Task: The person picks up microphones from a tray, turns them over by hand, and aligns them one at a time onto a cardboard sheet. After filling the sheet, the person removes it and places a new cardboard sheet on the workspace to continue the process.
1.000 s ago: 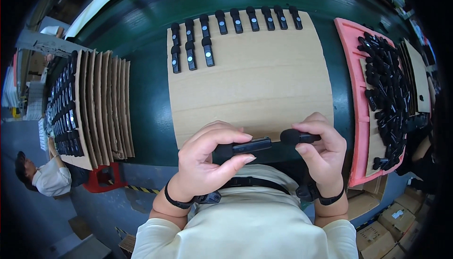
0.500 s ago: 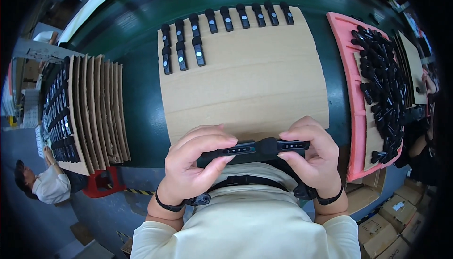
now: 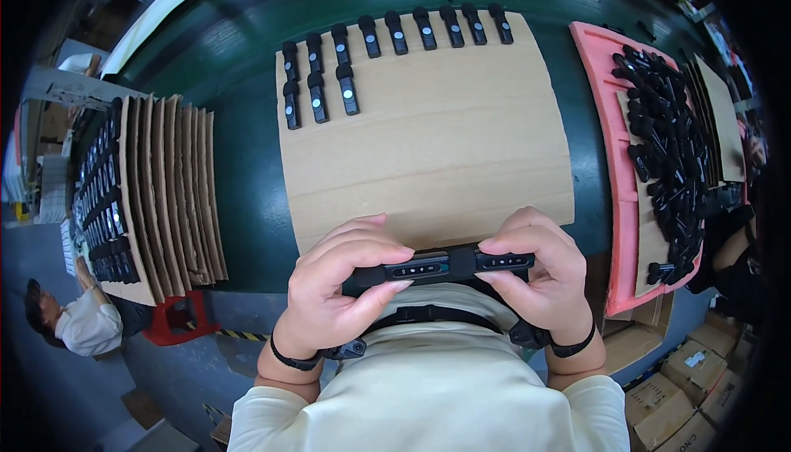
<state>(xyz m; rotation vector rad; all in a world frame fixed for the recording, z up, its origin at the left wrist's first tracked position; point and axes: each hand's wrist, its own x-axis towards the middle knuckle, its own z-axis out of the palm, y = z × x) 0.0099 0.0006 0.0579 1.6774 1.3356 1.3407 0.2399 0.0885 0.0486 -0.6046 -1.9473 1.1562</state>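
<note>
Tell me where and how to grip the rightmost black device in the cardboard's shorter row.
Pinch the device by its slim body, across the long edges, probably best from the near side: its rounded head points away, while bare cardboard lies nearer.

Factory workshop: long green workbench (image 3: 247, 188), black foam-tipped microphones (image 3: 348, 94) in rows, pink tray (image 3: 626, 213) heaped with more, cardboard cartons (image 3: 685, 370), yellow-and-black striped tape (image 3: 237, 334) low down.

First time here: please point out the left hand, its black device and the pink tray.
Left hand (image 3: 321, 291), head view: its middle.
Black device (image 3: 418, 271), head view: light-dotted panel.
Pink tray (image 3: 625, 229), head view: left rim.
</note>
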